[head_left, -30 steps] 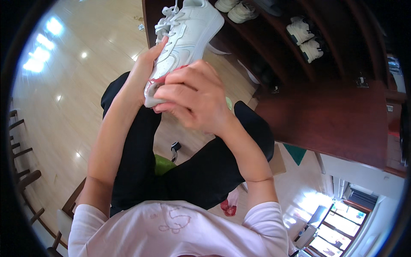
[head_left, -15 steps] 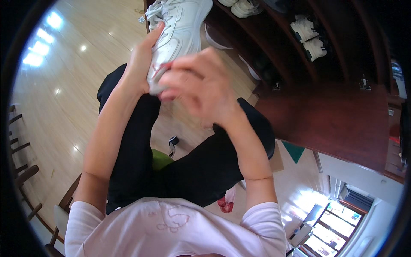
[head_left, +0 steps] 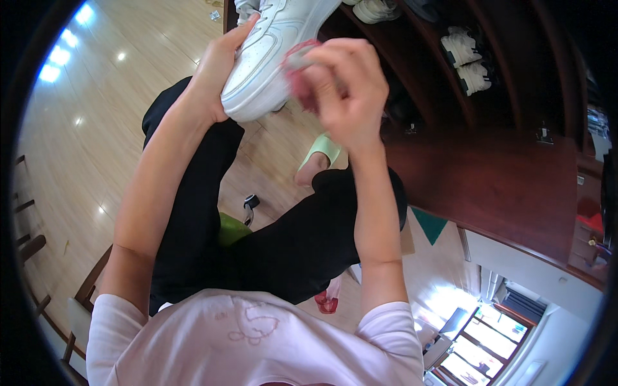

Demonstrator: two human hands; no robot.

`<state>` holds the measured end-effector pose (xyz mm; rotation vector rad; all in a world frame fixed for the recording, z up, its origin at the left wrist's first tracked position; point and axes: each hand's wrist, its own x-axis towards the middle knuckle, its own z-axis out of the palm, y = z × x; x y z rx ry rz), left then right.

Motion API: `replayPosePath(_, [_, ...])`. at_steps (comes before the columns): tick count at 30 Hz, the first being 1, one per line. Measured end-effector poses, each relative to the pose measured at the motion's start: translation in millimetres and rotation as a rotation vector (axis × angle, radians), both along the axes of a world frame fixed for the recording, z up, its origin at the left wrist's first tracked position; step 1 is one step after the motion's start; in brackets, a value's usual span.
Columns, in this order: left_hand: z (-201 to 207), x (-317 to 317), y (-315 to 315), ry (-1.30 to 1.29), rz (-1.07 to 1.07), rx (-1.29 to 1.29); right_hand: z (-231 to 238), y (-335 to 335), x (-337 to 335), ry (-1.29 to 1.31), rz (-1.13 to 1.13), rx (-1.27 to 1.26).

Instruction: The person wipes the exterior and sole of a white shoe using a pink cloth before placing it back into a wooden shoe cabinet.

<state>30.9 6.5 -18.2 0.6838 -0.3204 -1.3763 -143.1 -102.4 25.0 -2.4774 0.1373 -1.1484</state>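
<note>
A white sneaker (head_left: 273, 51) is held above the person's lap, its side gripped by the left hand (head_left: 215, 80); the right hand (head_left: 344, 90) is clenched around a pink cloth (head_left: 299, 80) pressed against the sneaker's toe. Beyond the sneaker, dark wooden shelves (head_left: 515, 83) hold white shoes (head_left: 467, 58); open wood floor (head_left: 96, 128) stretches left of it.

White leather sneaker (head_left: 273, 48): held above the lap, left hand (head_left: 215, 71) at its left side, right hand (head_left: 344, 90) at its right. Pink cloth (head_left: 301, 80): between right hand and sneaker. Dark wooden shoe shelf (head_left: 515, 83): right, behind. Green slipper (head_left: 322, 154): on wooden floor (head_left: 96, 116), below.
</note>
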Motion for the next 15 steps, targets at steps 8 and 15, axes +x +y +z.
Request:
replayPosePath(8, [-4,-3,0,0.109,0.050,-0.013,3,35,8,-0.015,0.114,-0.088])
replayPosePath(15, [-10,0,6,0.155,-0.023,-0.044,-3,11,11,-0.035,0.039,0.154])
